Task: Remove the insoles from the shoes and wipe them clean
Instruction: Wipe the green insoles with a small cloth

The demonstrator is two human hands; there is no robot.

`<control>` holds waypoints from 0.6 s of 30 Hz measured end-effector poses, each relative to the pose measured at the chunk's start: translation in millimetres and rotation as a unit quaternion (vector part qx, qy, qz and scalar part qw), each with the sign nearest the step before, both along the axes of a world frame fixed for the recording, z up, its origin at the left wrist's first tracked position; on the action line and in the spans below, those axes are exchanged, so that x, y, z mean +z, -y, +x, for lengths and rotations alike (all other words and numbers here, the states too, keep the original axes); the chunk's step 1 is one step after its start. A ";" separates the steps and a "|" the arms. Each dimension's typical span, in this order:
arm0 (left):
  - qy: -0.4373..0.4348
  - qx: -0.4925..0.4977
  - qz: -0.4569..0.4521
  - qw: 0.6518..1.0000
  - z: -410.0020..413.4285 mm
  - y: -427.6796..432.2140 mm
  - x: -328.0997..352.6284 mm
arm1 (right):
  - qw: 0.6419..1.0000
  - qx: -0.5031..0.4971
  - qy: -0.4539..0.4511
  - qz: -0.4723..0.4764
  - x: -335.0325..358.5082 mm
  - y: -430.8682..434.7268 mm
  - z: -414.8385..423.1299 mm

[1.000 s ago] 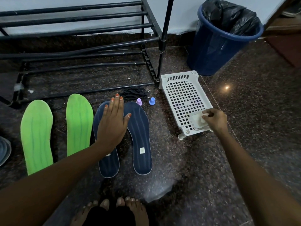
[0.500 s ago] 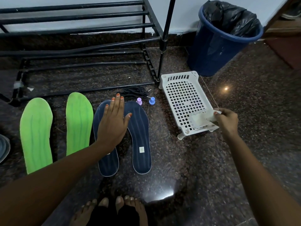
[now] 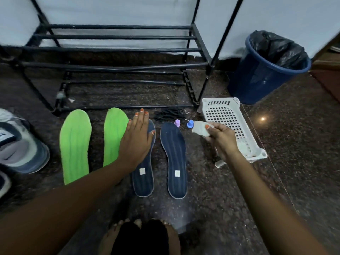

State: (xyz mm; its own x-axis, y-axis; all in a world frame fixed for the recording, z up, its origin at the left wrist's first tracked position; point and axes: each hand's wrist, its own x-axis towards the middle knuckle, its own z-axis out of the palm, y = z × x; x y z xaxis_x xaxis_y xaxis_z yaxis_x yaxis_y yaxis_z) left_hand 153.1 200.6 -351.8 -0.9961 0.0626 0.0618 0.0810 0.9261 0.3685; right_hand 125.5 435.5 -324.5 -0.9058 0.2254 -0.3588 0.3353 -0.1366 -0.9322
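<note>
Head view, left hand (image 3: 136, 142) hiding navy insole (image 3: 143, 181) toe, shoe (image 3: 16, 144) cropped

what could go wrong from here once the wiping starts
The left hand pins only one navy insole; the other navy insole lies free and may slide on the glossy floor if wiped. The wipe in the right hand hangs near two small pegs, which a sweep could scatter.

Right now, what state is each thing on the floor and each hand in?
Green insoles: out of shoes, flat.
Left navy insole: flat, pressed by left hand, fingers straight.
Right navy insole: flat, untouched.
White wipe: pinched in right hand, above floor.
Blue bin: upright, black bag inside.
</note>
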 end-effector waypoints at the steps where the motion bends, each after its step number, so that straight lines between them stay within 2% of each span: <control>1: 0.001 0.005 -0.006 1.000 1.7 6.5 3.5 | 1.000 0.016 0.000 -0.011 3.9 13.6 0.4; 5: -0.006 0.044 -0.043 0.998 10.6 42.4 17.0 | 0.996 0.077 0.000 -0.034 21.5 75.2 2.0; 11: -0.038 0.082 -0.042 0.995 26.6 91.4 21.5 | 0.989 0.145 -0.008 -0.002 34.0 153.8 -0.2; 18: 0.032 0.122 -0.043 0.991 50.3 150.2 -27.7 | 0.979 0.201 0.020 0.038 -2.2 213.6 1.0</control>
